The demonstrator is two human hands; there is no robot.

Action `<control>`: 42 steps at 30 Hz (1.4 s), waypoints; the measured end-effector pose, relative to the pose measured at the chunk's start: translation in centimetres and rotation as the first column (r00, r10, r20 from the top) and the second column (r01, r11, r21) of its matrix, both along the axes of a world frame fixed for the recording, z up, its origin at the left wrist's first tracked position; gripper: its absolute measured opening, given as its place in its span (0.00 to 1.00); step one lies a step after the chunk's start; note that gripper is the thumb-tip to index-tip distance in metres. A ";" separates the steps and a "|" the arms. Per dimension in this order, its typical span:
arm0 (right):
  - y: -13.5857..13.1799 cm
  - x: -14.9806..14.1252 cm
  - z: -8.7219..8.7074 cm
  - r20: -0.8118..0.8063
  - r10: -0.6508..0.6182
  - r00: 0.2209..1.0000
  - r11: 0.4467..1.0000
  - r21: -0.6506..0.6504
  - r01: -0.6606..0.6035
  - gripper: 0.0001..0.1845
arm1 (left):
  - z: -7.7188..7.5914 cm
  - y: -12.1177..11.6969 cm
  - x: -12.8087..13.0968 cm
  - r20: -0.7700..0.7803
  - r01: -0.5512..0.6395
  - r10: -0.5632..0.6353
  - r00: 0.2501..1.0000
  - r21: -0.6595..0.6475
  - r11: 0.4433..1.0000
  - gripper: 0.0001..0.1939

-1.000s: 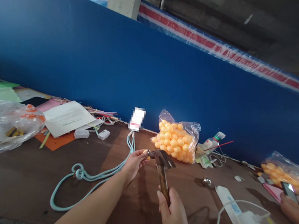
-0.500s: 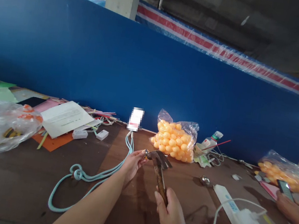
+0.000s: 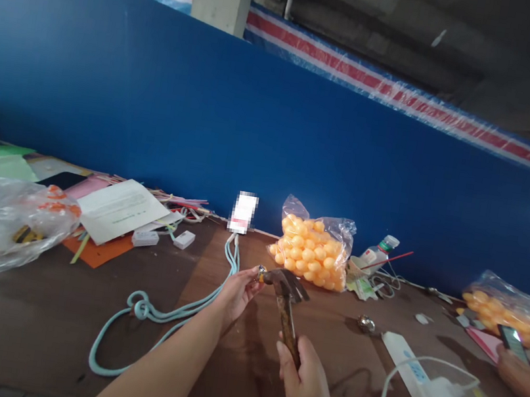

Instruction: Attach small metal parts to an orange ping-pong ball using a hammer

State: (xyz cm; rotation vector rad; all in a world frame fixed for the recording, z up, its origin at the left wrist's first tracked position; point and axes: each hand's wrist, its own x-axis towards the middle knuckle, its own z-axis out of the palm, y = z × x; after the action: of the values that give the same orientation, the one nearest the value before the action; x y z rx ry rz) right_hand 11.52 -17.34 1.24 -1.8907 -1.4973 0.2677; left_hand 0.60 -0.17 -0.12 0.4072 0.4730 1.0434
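Note:
My right hand [image 3: 305,377] is wrapped round the worn handle of a claw hammer [image 3: 287,318], whose head points left and claw points right. Close to the hammer's face, the fingertips of my left hand [image 3: 237,294] pinch a small shiny object [image 3: 260,273] with a yellow-orange part; its kind is too small to make out. Hammer face and object look in contact, or nearly so. Behind my left forearm runs a looped light-blue cord [image 3: 167,317], leading up to a propped phone [image 3: 243,212] with a blurred screen.
A bag of orange balls [image 3: 311,252] stands against the blue wall [image 3: 199,102]. A power strip [image 3: 432,396] with a white cable, a crumpled shiny thing [image 3: 366,323], papers [image 3: 124,210] and a plastic bag [image 3: 2,225] lie around. Another person's hand [image 3: 524,376] holds a phone at right.
The whole view has shifted slightly, with most things appearing a little farther right. Both hands keep their grips, and more of the object's yellow-orange part shows beside the hammer face.

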 end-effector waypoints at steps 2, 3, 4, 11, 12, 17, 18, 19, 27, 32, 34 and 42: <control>-0.1 0.0 0.4 -0.001 -0.006 1.000 1.000 0.021 0.006 0.15 | 0.0 -0.1 0.0 0.001 0.006 -0.006 1.000 0.014 1.000 0.03; -0.2 0.1 0.5 0.004 -0.008 1.000 1.000 0.027 0.008 0.15 | 0.1 -0.2 -0.1 -0.004 0.003 -0.003 1.000 0.019 1.000 0.03; -0.2 0.1 0.7 0.009 -0.009 1.000 1.000 0.030 0.008 0.15 | 0.1 -0.2 -0.1 -0.010 0.000 0.001 1.000 0.023 1.000 0.03; 0.3 -0.1 0.3 0.038 0.014 0.999 1.000 -0.002 -0.014 0.15 | -0.2 -0.3 0.1 -0.080 0.030 -0.023 0.996 0.089 0.996 0.04; 0.3 -0.1 0.2 0.036 0.016 0.999 1.000 -0.007 -0.016 0.15 | -0.3 -0.2 0.1 -0.086 0.028 -0.021 0.996 0.090 0.996 0.04; -0.1 0.0 0.5 -0.010 0.001 1.000 1.000 -0.012 -0.001 0.15 | -0.5 0.0 0.1 -0.094 -0.004 0.013 0.996 0.101 0.995 0.05; -0.1 0.0 0.5 -0.012 0.000 1.000 1.000 -0.011 0.000 0.15 | -0.4 0.0 0.1 -0.096 -0.007 0.017 0.995 0.103 0.995 0.06; -0.1 0.0 0.4 -0.009 0.001 1.000 1.000 -0.012 -0.002 0.15 | -0.4 -0.1 0.1 -0.097 -0.004 0.014 0.995 0.108 0.994 0.06; -0.3 0.2 -0.2 0.036 0.001 0.999 1.000 0.002 -0.001 0.14 | -0.3 -0.1 0.0 -0.120 -0.011 0.024 0.993 0.107 0.994 0.06; -2.4 3.8 -0.7 0.284 -0.074 0.956 0.996 0.069 0.056 0.13 | -0.4 0.2 -0.2 -0.174 -0.054 0.063 0.983 0.057 0.997 0.04; -3.6 5.9 -1.5 0.384 -0.102 0.918 0.995 0.057 0.087 0.13 | -0.4 0.3 -0.1 -0.198 -0.059 0.068 0.978 0.050 0.997 0.04; -6.5 12.9 -3.1 0.679 -0.156 0.718 0.965 -0.051 0.257 0.15 | -0.3 0.1 -0.3 -0.256 -0.054 0.064 0.965 0.044 0.998 0.03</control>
State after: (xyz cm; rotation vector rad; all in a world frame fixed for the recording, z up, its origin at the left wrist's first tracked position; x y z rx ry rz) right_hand 24.46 -23.80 -1.88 -2.4009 -1.7117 -0.4935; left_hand 0.34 -0.06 -0.46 0.5683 0.7025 1.0632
